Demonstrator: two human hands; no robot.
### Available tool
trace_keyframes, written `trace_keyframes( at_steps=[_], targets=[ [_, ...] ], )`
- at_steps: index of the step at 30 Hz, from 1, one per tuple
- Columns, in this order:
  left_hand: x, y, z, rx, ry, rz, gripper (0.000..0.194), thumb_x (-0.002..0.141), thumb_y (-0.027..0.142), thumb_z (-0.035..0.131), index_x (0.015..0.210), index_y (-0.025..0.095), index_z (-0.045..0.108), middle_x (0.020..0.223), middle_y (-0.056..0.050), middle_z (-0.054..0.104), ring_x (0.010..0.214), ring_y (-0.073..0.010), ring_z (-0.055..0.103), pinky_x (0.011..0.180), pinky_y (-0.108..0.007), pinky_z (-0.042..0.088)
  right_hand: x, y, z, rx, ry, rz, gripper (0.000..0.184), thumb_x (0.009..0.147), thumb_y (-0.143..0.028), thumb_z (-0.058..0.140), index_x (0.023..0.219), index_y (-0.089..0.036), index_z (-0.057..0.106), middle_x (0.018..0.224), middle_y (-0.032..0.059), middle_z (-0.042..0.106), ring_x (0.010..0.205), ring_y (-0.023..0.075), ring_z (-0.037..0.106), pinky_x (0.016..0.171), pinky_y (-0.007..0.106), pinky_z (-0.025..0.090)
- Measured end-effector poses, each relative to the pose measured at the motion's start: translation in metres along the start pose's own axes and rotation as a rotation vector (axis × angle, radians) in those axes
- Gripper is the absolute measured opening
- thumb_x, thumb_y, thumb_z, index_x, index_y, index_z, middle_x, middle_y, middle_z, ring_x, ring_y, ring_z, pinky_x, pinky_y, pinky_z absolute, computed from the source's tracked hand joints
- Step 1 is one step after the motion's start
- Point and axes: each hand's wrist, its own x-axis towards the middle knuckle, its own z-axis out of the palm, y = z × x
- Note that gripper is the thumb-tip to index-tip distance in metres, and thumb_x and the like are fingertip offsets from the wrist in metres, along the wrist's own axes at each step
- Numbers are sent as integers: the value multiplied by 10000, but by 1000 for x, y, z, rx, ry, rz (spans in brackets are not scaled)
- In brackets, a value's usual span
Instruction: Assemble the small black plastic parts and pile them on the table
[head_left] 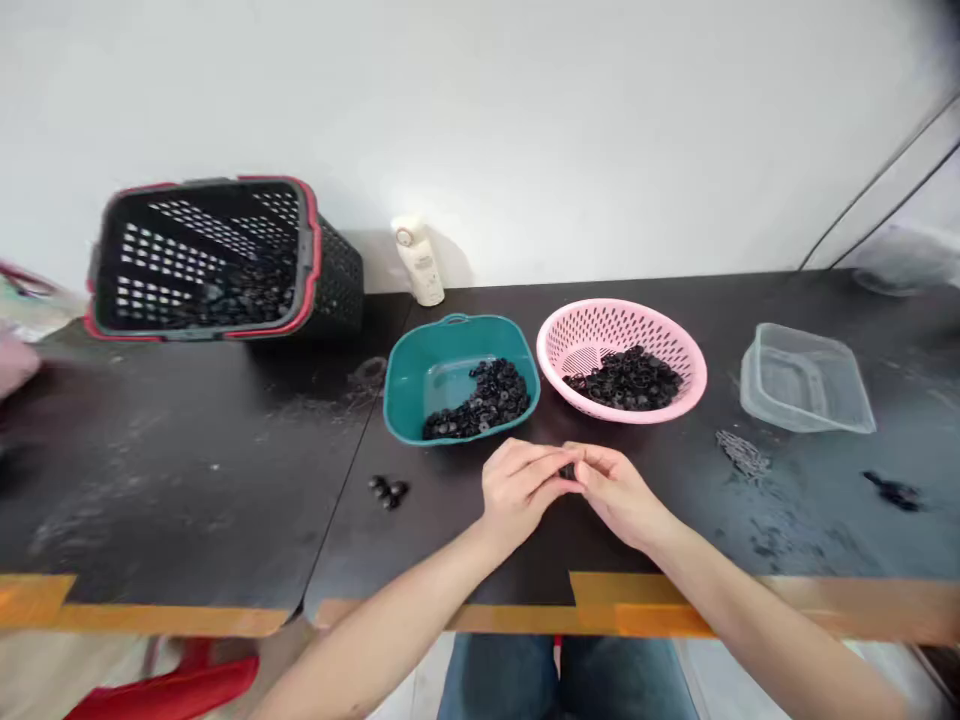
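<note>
My left hand (525, 483) and my right hand (611, 492) meet above the near part of the black table. Pinched between their fingertips is a small black part (568, 471), mostly covered by the fingers, so its exact kind is unclear. Just beyond the hands, a teal basin (420, 365) holds many small black ring-like pieces (491, 398). To its right, a pink colander (566, 318) contains more black pieces (634, 380). A few round black pieces (388, 490) lie on the table left of my left hand.
A dark basket with red trim (337, 270) stands at the back left, black pieces inside. Beside it is a white bottle (420, 262). On the right are a clear plastic container (810, 385), a grey pile (742, 455) and a small black item (894, 492). Tape (645, 605) lines the front edge.
</note>
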Motion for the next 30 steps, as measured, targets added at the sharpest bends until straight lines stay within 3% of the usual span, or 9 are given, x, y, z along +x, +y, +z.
trace_keyframes(
  at_steps=[6, 17, 23, 30],
  targets=[
    [0, 1, 1, -13, -5, -29, 288, 760, 286, 734, 1042, 238, 697, 884, -19, 713, 766, -136, 621, 683, -266, 493, -1, 1, 5, 60, 37, 4, 205, 741, -411, 745, 780, -218, 687, 752, -5, 572, 724, 129, 508, 733, 262, 442],
    [-2, 2, 2, -14, -24, -90, 281, 791, 256, 707, 1071, 247, 694, 889, -22, 700, 763, -132, 615, 696, -262, 493, -3, 4, 14, 172, 67, -36, 183, 793, -342, 713, 701, -195, 656, 755, -4, 570, 749, 117, 519, 764, 255, 445],
    [3, 3, 3, -99, -79, -136, 412, 804, 444, 644, 1170, 256, 649, 980, -59, 700, 841, -169, 604, 732, -310, 503, -2, 3, 10, 146, 67, -3, 150, 688, -300, 805, 748, -206, 705, 709, -25, 584, 662, 90, 510, 675, 224, 437],
    [10, -1, -4, -5, -149, -50, 291, 850, 359, 625, 1100, 217, 668, 913, -37, 736, 810, -167, 620, 739, -306, 517, 2, 0, 4, 4, 24, -60, 113, 807, -345, 691, 807, -242, 737, 876, 18, 657, 856, 154, 572, 838, 304, 450]
  ],
)
